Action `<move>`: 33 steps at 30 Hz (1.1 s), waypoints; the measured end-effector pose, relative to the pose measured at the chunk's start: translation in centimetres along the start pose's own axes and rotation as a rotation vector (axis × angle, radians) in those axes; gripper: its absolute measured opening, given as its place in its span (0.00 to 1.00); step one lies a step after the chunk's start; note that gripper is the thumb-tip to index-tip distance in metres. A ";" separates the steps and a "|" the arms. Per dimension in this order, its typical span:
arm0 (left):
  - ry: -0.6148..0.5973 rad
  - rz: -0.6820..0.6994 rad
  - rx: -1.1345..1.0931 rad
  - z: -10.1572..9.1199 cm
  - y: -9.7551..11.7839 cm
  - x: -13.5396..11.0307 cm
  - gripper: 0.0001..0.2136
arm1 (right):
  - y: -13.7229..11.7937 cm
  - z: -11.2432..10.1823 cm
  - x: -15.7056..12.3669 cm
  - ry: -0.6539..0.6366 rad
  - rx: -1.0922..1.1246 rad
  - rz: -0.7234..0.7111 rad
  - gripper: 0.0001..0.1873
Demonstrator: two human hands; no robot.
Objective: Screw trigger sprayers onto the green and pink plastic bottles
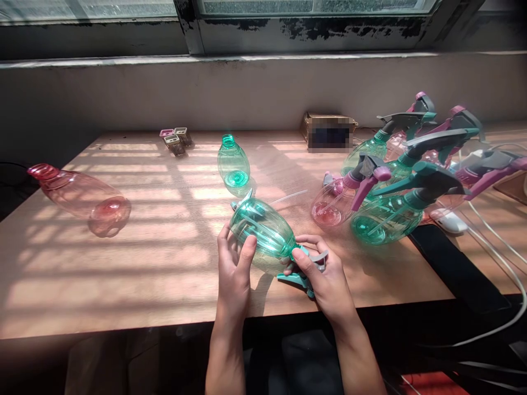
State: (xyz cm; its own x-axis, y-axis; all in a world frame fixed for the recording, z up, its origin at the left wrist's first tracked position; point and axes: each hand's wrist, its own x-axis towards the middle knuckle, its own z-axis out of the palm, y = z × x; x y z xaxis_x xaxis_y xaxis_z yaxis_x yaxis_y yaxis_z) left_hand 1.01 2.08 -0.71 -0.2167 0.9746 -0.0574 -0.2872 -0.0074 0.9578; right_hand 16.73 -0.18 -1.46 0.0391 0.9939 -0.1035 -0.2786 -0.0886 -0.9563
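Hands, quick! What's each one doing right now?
Left hand: holding the green bottle near its base.
Right hand: holding its neck, by the spray head.

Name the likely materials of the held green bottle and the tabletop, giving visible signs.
Held green bottle: glossy, translucent, probably plastic; light shows through, with bright highlights. Tabletop: wood or wood-look laminate, apparently smooth; brown with faint grain.

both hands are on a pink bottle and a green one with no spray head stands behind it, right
Not quite: the head view shows that the held bottle, between the left hand and right hand, is green, not pink. The other bottle stands as you say.
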 end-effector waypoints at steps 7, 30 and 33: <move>-0.003 -0.006 -0.013 0.1 0.0 0.0 0.27 | 0.0 0.1 0.1 0.001 -0.003 0.003 0.21; 0.000 -0.014 -0.007 0.3 0.4 -0.1 0.26 | -0.3 0.3 0.0 0.024 0.013 0.030 0.24; 0.000 -0.009 -0.009 0.2 0.3 -0.1 0.27 | -0.4 0.4 -0.1 0.037 0.008 0.029 0.23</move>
State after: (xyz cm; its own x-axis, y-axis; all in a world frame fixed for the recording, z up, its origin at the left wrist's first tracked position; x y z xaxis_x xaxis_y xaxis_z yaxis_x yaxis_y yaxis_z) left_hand 1.12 2.06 -0.36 -0.2137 0.9747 -0.0661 -0.2972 -0.0004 0.9548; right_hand 16.43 -0.22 -1.00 0.0665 0.9878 -0.1411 -0.2875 -0.1164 -0.9507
